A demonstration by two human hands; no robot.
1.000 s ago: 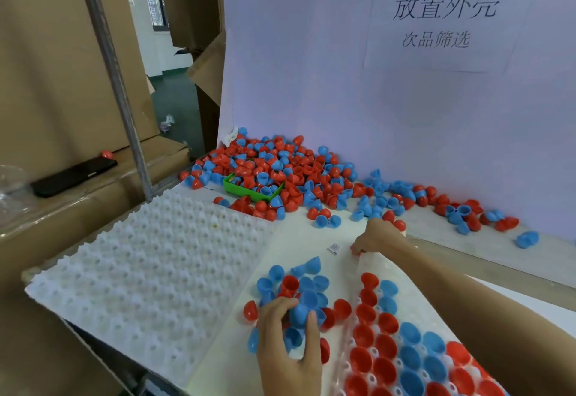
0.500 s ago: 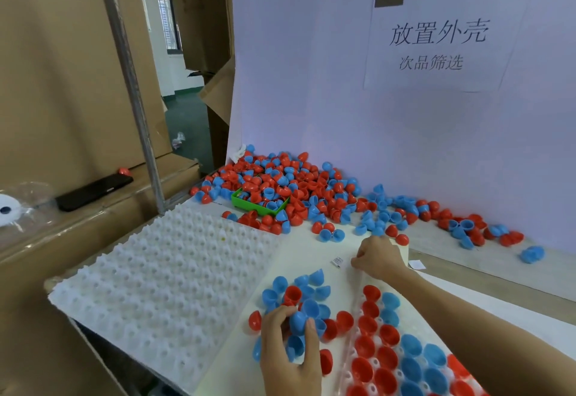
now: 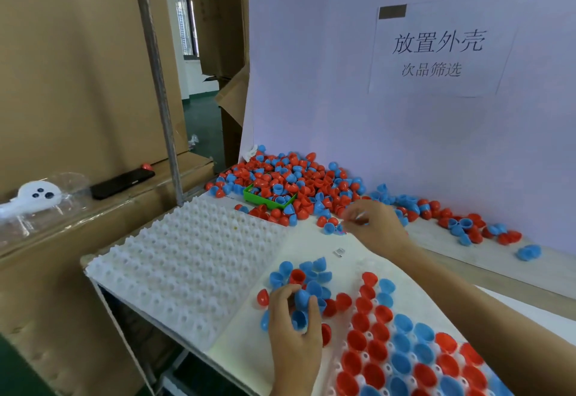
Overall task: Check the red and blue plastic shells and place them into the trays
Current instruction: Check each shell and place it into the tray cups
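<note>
Here the left hand [image 3: 294, 330] grips a blue shell [image 3: 303, 299]; the right hand [image 3: 372, 224], fingers curled, holds nothing visible.

The white dimpled plastic tray filled with red and blue shells [image 3: 367, 336] runs off the near right edge. The right hand [image 3: 372, 224] is motion-blurred, so any shell in its fingers cannot be made out. The green plastic bin [image 3: 254, 197] is half buried under the far pile of red and blue plastic shells [image 3: 299, 183].

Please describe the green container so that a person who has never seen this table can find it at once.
Look at the big heap of red and blue shells against the white back wall. At the heap's front left edge, just behind the empty white tray, sits the green container, half buried. It is the only green thing there.
</note>
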